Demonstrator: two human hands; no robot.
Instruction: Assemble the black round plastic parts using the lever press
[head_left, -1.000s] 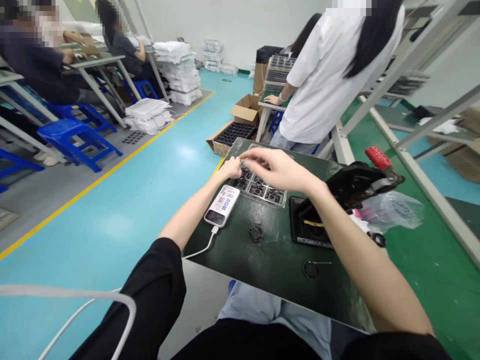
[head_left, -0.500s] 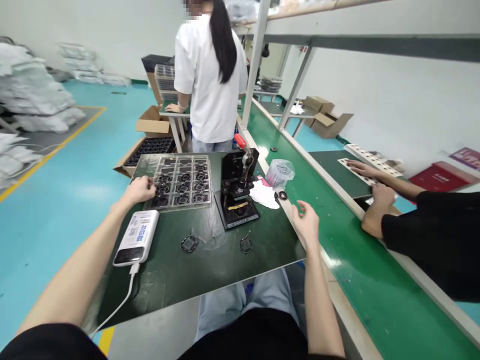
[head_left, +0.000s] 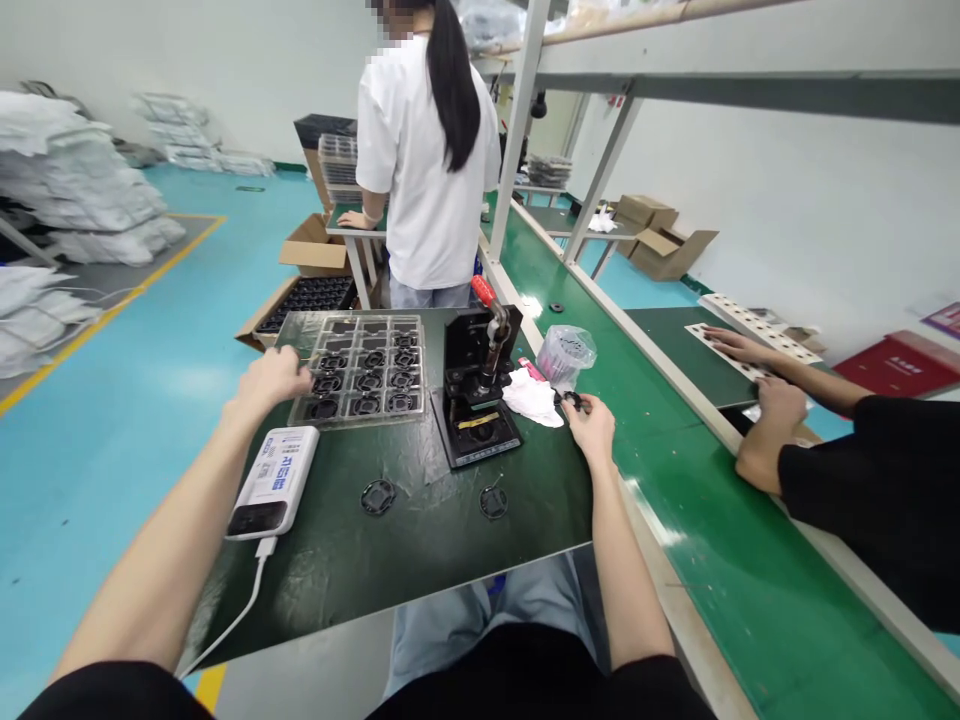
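My left hand [head_left: 274, 380] is at the left edge of a clear compartment tray [head_left: 352, 416], its curled fingers closed on that edge. Round black plastic parts fill most of the tray's compartments. On the right, my right hand [head_left: 592, 428] pinches a small black ring-shaped part [head_left: 574, 400] at the table's edge, beside a white cloth [head_left: 531, 396]. Between my hands stands a black toggle-clamp press [head_left: 484, 385] with a red handle. Two more round black parts lie nearer me, one on the left [head_left: 377, 496] and one on the right [head_left: 493, 501].
A white power bank [head_left: 274, 482] with a cable lies at the table's left. A clear plastic bag [head_left: 567, 352] sits on the green conveyor [head_left: 645, 425]. A person in white [head_left: 424, 160] stands ahead. At the right, a co-worker's hands [head_left: 750, 365] rest near a white perforated strip.
My right hand has moved left and inward from over the conveyor's edge, and its fingers have closed on the black ring-shaped part. My left hand stays at the tray edge.
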